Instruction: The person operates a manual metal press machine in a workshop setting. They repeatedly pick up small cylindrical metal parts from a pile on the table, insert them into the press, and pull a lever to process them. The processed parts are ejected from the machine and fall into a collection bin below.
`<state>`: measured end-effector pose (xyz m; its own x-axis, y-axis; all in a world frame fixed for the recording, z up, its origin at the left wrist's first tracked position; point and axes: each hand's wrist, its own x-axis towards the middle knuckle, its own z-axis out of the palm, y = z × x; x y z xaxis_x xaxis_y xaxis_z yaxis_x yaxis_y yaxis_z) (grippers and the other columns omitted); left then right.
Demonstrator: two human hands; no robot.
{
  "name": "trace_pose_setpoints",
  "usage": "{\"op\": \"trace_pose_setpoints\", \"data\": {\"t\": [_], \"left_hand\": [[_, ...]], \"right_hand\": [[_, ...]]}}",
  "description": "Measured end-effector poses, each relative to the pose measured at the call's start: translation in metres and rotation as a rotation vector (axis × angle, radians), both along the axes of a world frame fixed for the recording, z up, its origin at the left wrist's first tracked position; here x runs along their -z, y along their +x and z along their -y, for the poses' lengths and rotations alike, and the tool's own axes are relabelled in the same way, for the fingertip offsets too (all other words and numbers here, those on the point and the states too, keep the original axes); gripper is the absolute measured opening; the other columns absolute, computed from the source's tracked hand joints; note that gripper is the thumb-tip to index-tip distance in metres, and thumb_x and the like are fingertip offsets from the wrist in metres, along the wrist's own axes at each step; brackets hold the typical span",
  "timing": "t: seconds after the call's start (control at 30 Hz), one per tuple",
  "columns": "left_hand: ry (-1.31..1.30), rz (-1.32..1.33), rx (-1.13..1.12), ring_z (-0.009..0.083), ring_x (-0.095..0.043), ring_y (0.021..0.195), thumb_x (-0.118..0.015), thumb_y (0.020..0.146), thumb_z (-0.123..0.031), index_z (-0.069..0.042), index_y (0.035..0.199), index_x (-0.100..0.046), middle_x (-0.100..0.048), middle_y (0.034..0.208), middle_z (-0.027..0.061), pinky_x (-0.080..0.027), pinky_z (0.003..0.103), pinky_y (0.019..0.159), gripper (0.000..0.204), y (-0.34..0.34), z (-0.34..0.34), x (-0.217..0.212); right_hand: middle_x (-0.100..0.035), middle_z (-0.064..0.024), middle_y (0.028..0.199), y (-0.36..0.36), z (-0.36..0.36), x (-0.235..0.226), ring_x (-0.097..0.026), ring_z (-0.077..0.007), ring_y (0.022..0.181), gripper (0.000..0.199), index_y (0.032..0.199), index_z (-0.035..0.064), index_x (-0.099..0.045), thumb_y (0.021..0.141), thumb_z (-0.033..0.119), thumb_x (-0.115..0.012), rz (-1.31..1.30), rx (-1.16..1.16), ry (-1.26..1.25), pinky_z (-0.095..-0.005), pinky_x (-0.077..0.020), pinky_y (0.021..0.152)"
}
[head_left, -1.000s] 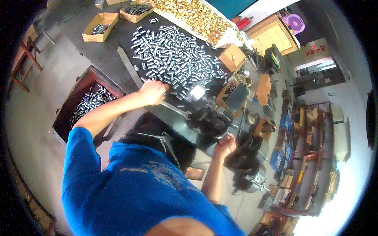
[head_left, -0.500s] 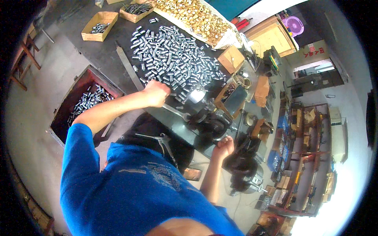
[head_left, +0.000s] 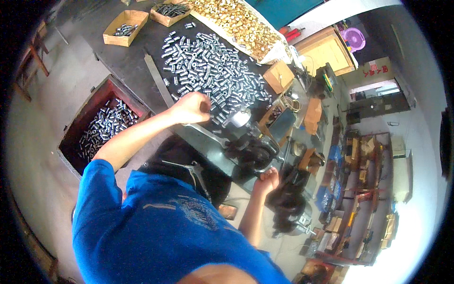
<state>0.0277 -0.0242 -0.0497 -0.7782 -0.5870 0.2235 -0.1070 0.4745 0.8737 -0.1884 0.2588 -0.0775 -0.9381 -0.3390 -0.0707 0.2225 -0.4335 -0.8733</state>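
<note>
Both hands on my feed, right hand (head_left: 268, 179) curled against the dark machine (head_left: 250, 151), grip unclear, left hand (head_left: 191, 107) fisted at the edge of the silver metal sleeves (head_left: 213, 71) heaped on the dark workbench (head_left: 137, 57), brass parts (head_left: 236, 19) beyond.

Dark surface (head_left: 137, 61) crowded: silver cylinder pile (head_left: 213, 71) spread across the middle, brass parts heap (head_left: 236, 21) behind, cardboard boxes (head_left: 125, 28) at the far edge. Bare strip open between pile and near edge, beside the flat metal bar (head_left: 158, 85). Left hand (head_left: 191, 108) at pile's near rim. Black machine (head_left: 250, 149) blocks passage toward the right hand (head_left: 267, 180). Red bin (head_left: 101, 125) below, open-topped.
</note>
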Motion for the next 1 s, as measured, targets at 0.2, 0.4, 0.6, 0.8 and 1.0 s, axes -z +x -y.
{"op": "trace_pose_setpoints", "data": {"t": [0.2, 0.4, 0.6, 0.8, 1.0], "left_hand": [[0.622, -0.27, 0.244, 0.0084, -0.052, 0.054, -0.059, 0.073, 0.0, 0.001, 0.082, -0.054, -0.056, 0.07, 0.0052, -0.044, 0.021, 0.051, 0.01, -0.005, 0.0, -0.049], [0.611, -0.302, 0.265, 0.0098, -0.056, 0.057, -0.059, 0.075, -0.001, 0.004, 0.086, -0.057, -0.058, 0.071, 0.0065, -0.046, 0.021, 0.053, 0.013, -0.018, -0.001, -0.051], [0.587, -0.271, 0.302, 0.01, -0.057, 0.06, -0.06, 0.073, 0.001, 0.004, 0.084, -0.059, -0.059, 0.072, 0.0066, -0.048, 0.021, 0.057, 0.012, -0.022, 0.002, -0.053], [0.45, -0.295, 0.364, 0.01, -0.058, 0.068, -0.06, 0.072, 0.001, 0.002, 0.086, -0.059, -0.06, 0.076, 0.0056, -0.048, 0.022, 0.062, 0.014, -0.022, 0.007, -0.05], [0.596, -0.25, 0.394, 0.0107, -0.059, 0.069, -0.058, 0.074, 0.001, 0.003, 0.09, -0.057, -0.06, 0.078, 0.006, -0.048, 0.021, 0.063, 0.016, -0.017, 0.011, -0.049]], "right_hand": [[-0.047, 0.0, 0.061, 0.003, 0.001, 0.0, -0.036, -0.0046, 0.046, 0.016, 0.077, 0.0031, -0.053, 0.082, 0.012, -0.041, -0.033, 0.045, 0.054, -0.0174, -0.0225, 0.038], [-0.047, 0.0, 0.06, 0.002, -0.001, 0.001, -0.036, -0.0053, 0.046, 0.014, 0.077, 0.003, -0.053, 0.081, 0.012, -0.043, -0.013, 0.048, 0.054, -0.018, -0.0216, 0.039], [-0.045, 0.0001, 0.059, 0.008, -0.007, -0.009, -0.033, -0.0049, 0.045, 0.014, 0.079, 0.0008, -0.052, 0.08, 0.013, -0.044, -0.031, 0.008, 0.08, -0.0185, -0.0203, 0.038], [-0.039, 0.0023, 0.056, 0.013, -0.016, -0.052, -0.027, -0.0041, 0.041, 0.018, 0.076, 0.0008, -0.05, 0.078, 0.017, -0.045, -0.154, -0.055, 0.088, -0.0182, -0.0175, 0.035], [-0.038, 0.0026, 0.055, -0.034, 0.023, -0.091, -0.028, -0.0043, 0.042, 0.02, 0.073, 0.0048, -0.05, 0.08, 0.021, -0.042, -0.2, -0.086, -0.042, -0.0186, -0.0182, 0.035]]}}
